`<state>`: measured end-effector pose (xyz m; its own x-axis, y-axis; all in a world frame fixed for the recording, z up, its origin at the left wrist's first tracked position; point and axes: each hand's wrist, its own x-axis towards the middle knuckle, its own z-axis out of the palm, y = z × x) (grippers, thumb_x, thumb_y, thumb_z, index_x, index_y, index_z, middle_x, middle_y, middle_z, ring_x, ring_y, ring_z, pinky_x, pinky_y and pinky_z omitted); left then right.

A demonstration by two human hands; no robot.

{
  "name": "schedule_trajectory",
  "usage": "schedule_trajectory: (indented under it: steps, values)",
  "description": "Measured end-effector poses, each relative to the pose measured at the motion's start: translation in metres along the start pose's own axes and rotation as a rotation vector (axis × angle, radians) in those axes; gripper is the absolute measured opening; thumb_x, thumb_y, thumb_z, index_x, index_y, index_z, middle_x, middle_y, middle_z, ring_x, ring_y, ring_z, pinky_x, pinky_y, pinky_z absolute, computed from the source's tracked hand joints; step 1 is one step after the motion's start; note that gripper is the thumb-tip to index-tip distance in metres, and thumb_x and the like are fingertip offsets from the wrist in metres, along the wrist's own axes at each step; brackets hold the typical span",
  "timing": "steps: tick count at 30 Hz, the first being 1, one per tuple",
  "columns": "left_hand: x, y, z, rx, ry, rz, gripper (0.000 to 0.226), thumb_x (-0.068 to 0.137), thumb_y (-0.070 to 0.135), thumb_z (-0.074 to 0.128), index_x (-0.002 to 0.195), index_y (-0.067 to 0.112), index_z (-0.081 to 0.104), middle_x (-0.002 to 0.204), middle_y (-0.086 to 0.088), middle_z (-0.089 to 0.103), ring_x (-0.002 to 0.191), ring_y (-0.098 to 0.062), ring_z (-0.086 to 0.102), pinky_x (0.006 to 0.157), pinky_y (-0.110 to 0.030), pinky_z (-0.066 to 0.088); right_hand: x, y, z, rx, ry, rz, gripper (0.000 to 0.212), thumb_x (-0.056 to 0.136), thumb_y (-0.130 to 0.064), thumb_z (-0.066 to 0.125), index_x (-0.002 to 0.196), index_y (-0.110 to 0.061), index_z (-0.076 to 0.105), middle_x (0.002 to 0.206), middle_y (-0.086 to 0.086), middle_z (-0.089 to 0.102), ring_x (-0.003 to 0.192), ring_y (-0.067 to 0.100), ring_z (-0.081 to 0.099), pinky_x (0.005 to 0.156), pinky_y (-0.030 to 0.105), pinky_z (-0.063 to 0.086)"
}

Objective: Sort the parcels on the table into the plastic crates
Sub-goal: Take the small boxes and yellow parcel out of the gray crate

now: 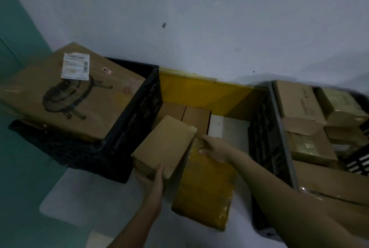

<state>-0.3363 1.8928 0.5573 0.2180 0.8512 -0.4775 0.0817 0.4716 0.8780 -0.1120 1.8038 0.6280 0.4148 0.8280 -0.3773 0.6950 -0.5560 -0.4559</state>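
My left hand (152, 176) grips the near end of a plain brown cardboard parcel (163, 146), which is lifted and tilted between the two crates. My right hand (214, 148) rests its fingers on the far end of a yellow wrapped parcel (205, 190) lying on the white table (111, 197). A black plastic crate (127, 134) stands at the left with a large printed carton (69, 94) on top of it. At the right a second black crate (265, 138) holds several brown boxes (299, 106).
Two small brown boxes (185, 116) stand against the yellow band (199, 92) at the foot of the grey wall. A white flat item (227, 130) lies beside them. At the left runs a green wall (18, 48).
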Motion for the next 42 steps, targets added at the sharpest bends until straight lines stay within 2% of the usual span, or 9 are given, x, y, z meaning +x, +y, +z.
schedule_trajectory:
  steps: [4,6,8,12,16,20,29,36,42]
  values:
    - [-0.002,-0.013,-0.014,0.124,-0.014,0.051,0.102,0.088,0.030,0.074,0.157,0.032,-0.002,0.161,0.005,0.017,0.142,-0.022,0.029,0.117,-0.042,0.027,-0.002,0.008,0.035,-0.182,0.093,0.056,0.055,0.096,-0.042,0.056,0.145,-0.038,0.031,0.150,-0.001,0.041,0.137,0.029,0.036,0.112,0.060,0.023]
    - [0.000,-0.013,-0.021,0.225,-0.033,0.065,0.108,0.084,0.016,0.077,0.157,0.029,-0.001,0.160,0.001,0.020,0.140,-0.024,0.032,0.112,-0.036,0.030,-0.011,0.008,0.050,-0.173,0.249,0.131,0.061,0.093,-0.048,0.058,0.145,-0.036,0.030,0.152,-0.001,0.036,0.139,0.027,0.033,0.111,0.060,0.026]
    - [0.004,-0.007,-0.027,0.403,0.006,0.180,0.117,0.073,0.015,0.085,0.157,0.024,0.004,0.159,-0.008,0.022,0.141,-0.027,0.031,0.113,-0.042,0.032,-0.022,0.007,0.063,-0.102,0.447,0.243,0.068,0.089,-0.049,0.063,0.146,-0.033,0.029,0.151,0.001,0.035,0.139,0.027,0.031,0.110,0.056,0.031]
    - [0.020,0.020,-0.020,0.940,-0.075,0.513,0.113,0.068,0.057,0.082,0.154,0.030,0.014,0.161,-0.008,0.011,0.145,-0.033,0.018,0.114,-0.054,0.029,-0.042,0.011,0.076,0.238,0.462,0.493,0.093,0.078,-0.063,0.069,0.149,-0.030,0.019,0.159,0.004,0.012,0.146,0.034,0.013,0.112,0.060,0.031]
    - [0.041,0.038,0.003,1.169,-0.473,0.335,0.121,0.063,0.073,0.075,0.154,0.045,-0.001,0.160,0.002,-0.022,0.150,-0.034,-0.009,0.117,-0.060,0.018,-0.048,0.019,0.081,0.483,0.330,0.592,0.112,0.067,-0.059,0.082,0.150,-0.037,0.010,0.159,-0.005,-0.008,0.146,0.041,0.011,0.110,0.062,0.032]
    - [0.049,0.036,0.014,1.582,-0.460,0.417,0.111,0.068,0.080,0.061,0.153,0.045,-0.001,0.162,-0.006,-0.016,0.147,-0.042,-0.010,0.113,-0.064,0.010,-0.045,0.023,0.083,0.519,0.383,0.571,0.096,0.064,-0.052,0.086,0.137,-0.045,0.024,0.150,-0.010,0.005,0.140,0.039,0.024,0.106,0.060,0.038]
    - [0.050,0.065,0.019,1.318,-0.212,0.717,0.096,0.060,0.087,0.042,0.145,0.044,0.027,0.153,0.001,0.013,0.141,-0.034,0.014,0.106,-0.061,0.027,-0.037,0.027,0.033,0.343,0.584,0.629,0.078,0.072,-0.047,0.084,0.133,-0.032,0.039,0.157,0.002,0.015,0.134,0.042,0.037,0.098,0.053,0.045]
    - [0.110,0.106,0.072,1.314,-0.171,0.593,0.089,0.072,0.080,0.054,0.147,0.040,0.029,0.159,-0.005,0.013,0.145,-0.040,0.008,0.111,-0.067,0.016,-0.004,0.024,-0.012,0.279,0.665,0.645,0.069,0.078,-0.049,0.078,0.134,-0.032,0.042,0.159,0.003,0.018,0.132,0.037,0.043,0.099,0.050,0.044]
    - [0.152,0.106,0.108,1.374,-0.114,0.585,0.080,0.076,0.074,0.055,0.144,0.037,0.038,0.155,-0.009,0.026,0.141,-0.036,0.019,0.106,-0.073,0.014,0.045,0.021,-0.036,0.310,0.705,0.561,0.069,0.077,-0.050,0.078,0.134,-0.036,0.041,0.156,-0.002,0.021,0.138,0.030,0.035,0.103,0.053,0.040]
